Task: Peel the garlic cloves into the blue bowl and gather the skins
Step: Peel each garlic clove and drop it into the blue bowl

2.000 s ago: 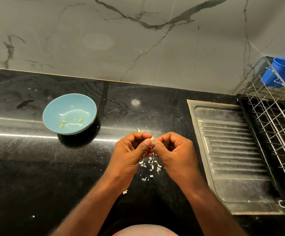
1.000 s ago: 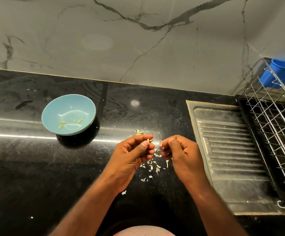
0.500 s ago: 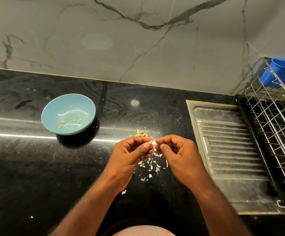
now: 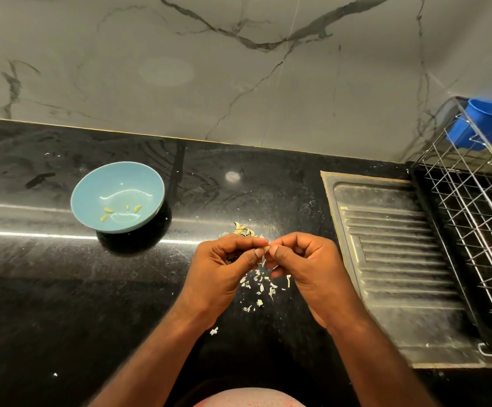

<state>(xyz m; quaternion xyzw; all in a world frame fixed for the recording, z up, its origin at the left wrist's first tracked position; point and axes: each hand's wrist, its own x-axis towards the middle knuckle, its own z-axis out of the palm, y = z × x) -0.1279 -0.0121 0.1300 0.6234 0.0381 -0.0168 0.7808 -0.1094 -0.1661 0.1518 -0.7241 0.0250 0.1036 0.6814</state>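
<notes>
Centrally, left hand [image 4: 224, 268] and right hand [image 4: 303, 265] together pinch a small pale garlic clove [image 4: 266, 248] above the glossy black surface [image 4: 63, 289]; a slip could drop it among white papery skins [image 4: 258, 284] at 6 o'clock, not the light-blue round bowl [image 4: 92, 189] at 10 o'clock.

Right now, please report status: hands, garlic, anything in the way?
Left hand and right hand both pinch one garlic clove. Blue bowl holds four peeled cloves. Skins scattered on counter under hands, not gathered. Nothing between hands and bowl.
</notes>
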